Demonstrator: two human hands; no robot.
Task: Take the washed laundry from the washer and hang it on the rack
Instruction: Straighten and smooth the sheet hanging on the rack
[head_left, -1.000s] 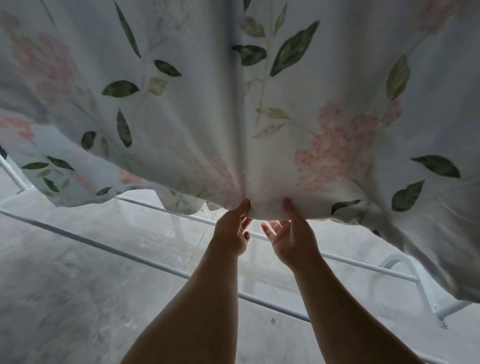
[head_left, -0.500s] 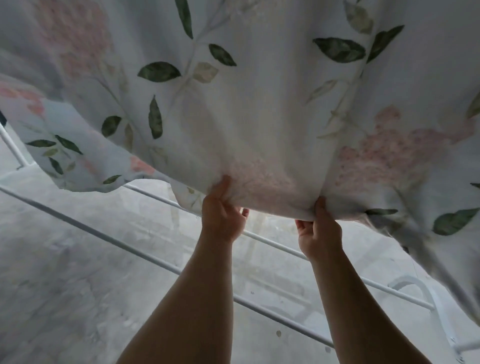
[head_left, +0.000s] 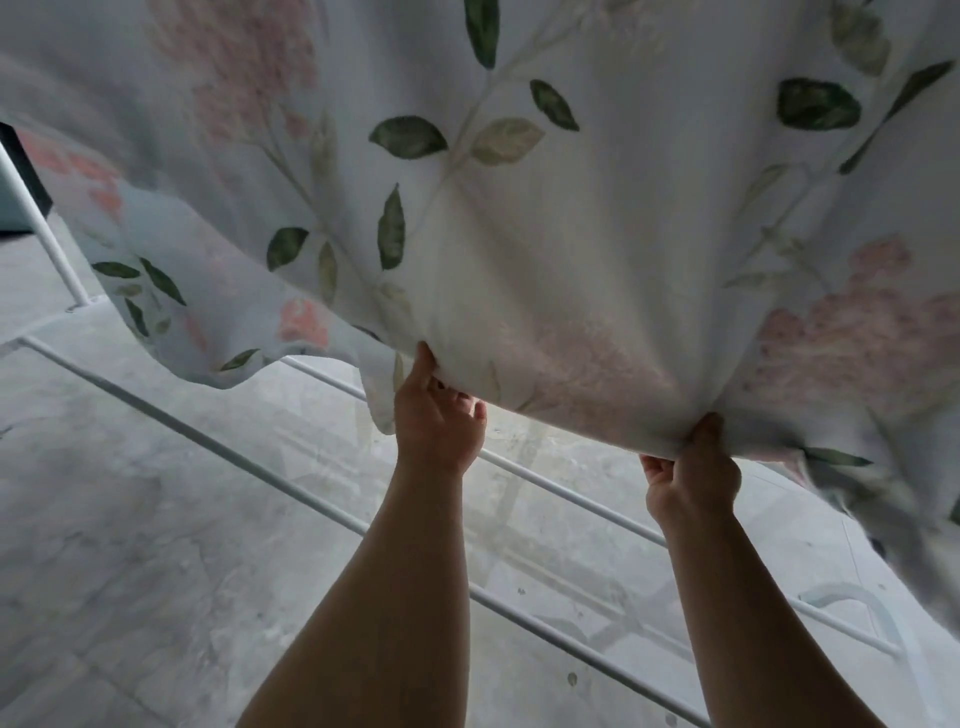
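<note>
Both hands hold up the lower edge of a floral sheet over the drying rack.

The pale thin cotton sheet printed with pink blossoms and green leaves (head_left: 519, 234) hangs spread above the white metal-rod drying rack (head_left: 260, 467), its hem lifted clear of the rods. The left hand (head_left: 436, 415) pinches the hem above the rack's middle rods, thumb on the near face and fingers curled behind the cloth. The right hand (head_left: 691, 473) grips a bunched fold of the hem further towards the rack's right end, thumb up against the fabric. Both bare forearms reach up across the rods. A loose corner of the sheet droops towards the rack's left end, beside its slanted leg. Under the rack lies a grey mottled concrete floor (head_left: 104, 545).
</note>
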